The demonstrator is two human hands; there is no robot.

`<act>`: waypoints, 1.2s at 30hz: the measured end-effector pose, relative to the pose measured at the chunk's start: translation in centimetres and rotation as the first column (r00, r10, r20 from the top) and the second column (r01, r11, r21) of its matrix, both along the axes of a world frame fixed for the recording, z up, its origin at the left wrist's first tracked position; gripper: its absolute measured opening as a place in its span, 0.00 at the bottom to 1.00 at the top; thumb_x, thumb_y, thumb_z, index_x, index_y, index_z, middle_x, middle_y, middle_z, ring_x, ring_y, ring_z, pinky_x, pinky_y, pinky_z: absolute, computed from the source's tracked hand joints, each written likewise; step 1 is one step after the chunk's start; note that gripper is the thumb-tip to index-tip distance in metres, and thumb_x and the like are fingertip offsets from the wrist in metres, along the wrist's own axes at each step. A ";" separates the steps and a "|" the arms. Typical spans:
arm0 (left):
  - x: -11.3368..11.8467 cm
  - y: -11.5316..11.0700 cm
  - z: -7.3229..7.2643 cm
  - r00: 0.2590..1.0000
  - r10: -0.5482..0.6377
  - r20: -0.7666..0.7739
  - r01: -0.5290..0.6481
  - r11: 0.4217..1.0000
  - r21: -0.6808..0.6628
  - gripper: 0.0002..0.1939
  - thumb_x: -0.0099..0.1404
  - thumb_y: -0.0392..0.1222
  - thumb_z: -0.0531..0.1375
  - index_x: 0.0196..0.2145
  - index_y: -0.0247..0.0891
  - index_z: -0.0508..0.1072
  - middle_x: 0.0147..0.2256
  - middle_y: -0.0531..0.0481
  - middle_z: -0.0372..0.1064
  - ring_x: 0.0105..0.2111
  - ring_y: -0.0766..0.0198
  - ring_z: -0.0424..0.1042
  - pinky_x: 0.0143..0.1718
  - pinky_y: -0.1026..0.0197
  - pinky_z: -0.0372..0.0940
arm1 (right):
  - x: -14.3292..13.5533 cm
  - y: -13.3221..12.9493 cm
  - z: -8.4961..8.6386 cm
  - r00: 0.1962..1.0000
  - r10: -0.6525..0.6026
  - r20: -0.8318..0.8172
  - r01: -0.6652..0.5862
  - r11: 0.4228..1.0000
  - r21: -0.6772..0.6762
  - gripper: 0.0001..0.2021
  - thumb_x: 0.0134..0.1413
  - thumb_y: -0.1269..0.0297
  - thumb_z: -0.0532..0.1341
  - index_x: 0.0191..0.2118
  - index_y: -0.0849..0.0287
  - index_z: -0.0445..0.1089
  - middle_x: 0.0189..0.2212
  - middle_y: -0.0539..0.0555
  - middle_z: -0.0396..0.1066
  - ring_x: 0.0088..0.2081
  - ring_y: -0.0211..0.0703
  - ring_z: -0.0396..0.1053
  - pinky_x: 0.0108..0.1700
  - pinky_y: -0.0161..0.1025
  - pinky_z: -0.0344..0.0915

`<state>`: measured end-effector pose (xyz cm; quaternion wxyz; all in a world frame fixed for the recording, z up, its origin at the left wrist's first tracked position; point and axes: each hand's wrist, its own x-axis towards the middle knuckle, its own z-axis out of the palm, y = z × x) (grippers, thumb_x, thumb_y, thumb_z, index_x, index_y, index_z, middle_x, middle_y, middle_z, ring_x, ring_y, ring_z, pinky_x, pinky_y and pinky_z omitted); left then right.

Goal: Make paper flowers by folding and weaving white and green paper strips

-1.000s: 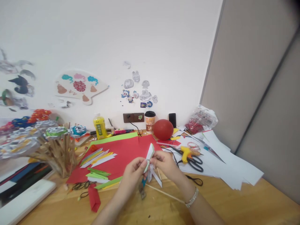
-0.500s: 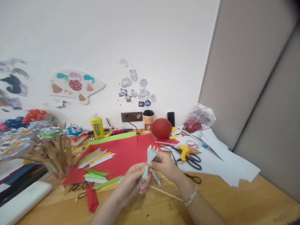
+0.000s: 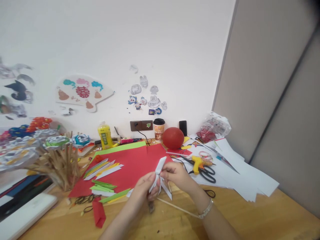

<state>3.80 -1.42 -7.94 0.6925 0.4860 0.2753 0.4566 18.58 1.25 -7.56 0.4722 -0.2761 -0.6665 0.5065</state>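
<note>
On a wooden table (image 3: 185,221) before a white wall (image 3: 175,50), a left hand (image 3: 143,188) pinches a folded white paper bundle (image 3: 160,164) at centre; the right hand (image 3: 177,175), fingertips narrowed, grips its waist. The step looks like cinching; next calls for steady pressure. Red sheet (image 3: 132,165) at ten o'clock, glue gun (image 3: 197,165) at three.

Best free lane: bare table (image 3: 250,220) right of the right forearm, up to the white sheets (image 3: 250,176). Ahead-right of the right hand (image 3: 176,175) is blocked: glue gun (image 3: 198,165), scissors (image 3: 208,174). Thin stick (image 3: 177,207) crosses the gap between forearms. Left of the left hand (image 3: 145,187): paper strips, red folded paper (image 3: 99,213). Ahead, flat red sheet (image 3: 135,163), passable above; balloon (image 3: 173,138) and cup (image 3: 159,130) stand behind.
</note>
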 end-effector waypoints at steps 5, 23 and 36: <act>-0.5 -0.4 -0.3 0.923 -0.263 0.280 0.319 0.931 -0.179 0.16 0.57 0.50 0.55 0.21 0.36 0.60 0.13 0.61 0.45 0.11 0.77 0.39 0.12 0.72 0.38 | -0.5 -0.7 0.3 0.999 0.028 -0.045 -0.026 0.998 0.060 0.13 0.45 0.55 0.61 0.29 0.62 0.71 0.21 0.49 0.66 0.24 0.33 0.61 0.27 0.32 0.58; 0.1 0.2 0.0 0.935 0.286 -0.210 -0.242 0.947 0.212 0.18 0.54 0.52 0.58 0.18 0.35 0.63 0.14 0.57 0.54 0.16 0.72 0.52 0.18 0.68 0.47 | -1.9 -0.3 -0.4 0.968 -0.241 -0.066 0.237 0.969 -0.067 0.10 0.41 0.60 0.63 0.24 0.62 0.66 0.19 0.48 0.66 0.23 0.35 0.63 0.25 0.31 0.58; -0.5 -1.0 0.1 0.851 -0.371 0.371 0.450 0.880 -0.153 0.13 0.58 0.46 0.55 0.22 0.34 0.62 0.15 0.59 0.49 0.11 0.78 0.45 0.12 0.72 0.42 | -1.2 -1.2 0.2 0.979 0.045 -0.199 -0.053 0.998 -0.033 0.19 0.33 0.49 0.66 0.27 0.61 0.72 0.20 0.48 0.66 0.23 0.35 0.62 0.28 0.33 0.59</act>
